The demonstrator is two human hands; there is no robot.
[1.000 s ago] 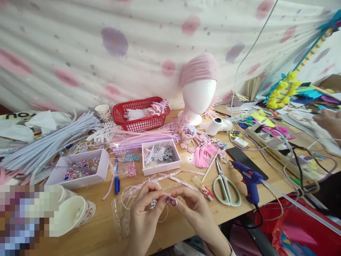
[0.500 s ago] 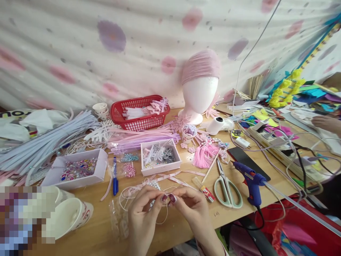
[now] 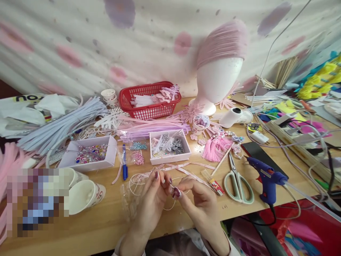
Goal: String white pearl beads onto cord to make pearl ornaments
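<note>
Above the front of the table, my left hand (image 3: 154, 193) and my right hand (image 3: 199, 199) meet at their fingertips. Thumb and forefinger of the right are pinched together. The left hand's fingers are curled closed beside them. Something tiny and pale shows between the fingertips, too small to name. A thin white cord (image 3: 132, 182) lies in loops behind and under both hands; whether its end is in my fingers cannot be seen. Just behind lie a flat patterned ribbon (image 3: 188, 171) and a small red-and-yellow packet (image 3: 217, 187).
Scissors (image 3: 238, 188), a blue glue gun (image 3: 268, 177) and a black phone (image 3: 263, 160) lie to the right. Boxes of beads (image 3: 89, 165) and small parts (image 3: 170, 158), a red basket (image 3: 149, 110) and a foam head (image 3: 220, 80) stand behind. Paper cups (image 3: 84, 197) are left.
The view has tipped down and turned left. My left hand's fingers have lifted and shifted; its thumb no longer sits tip to tip with the right thumb.
</note>
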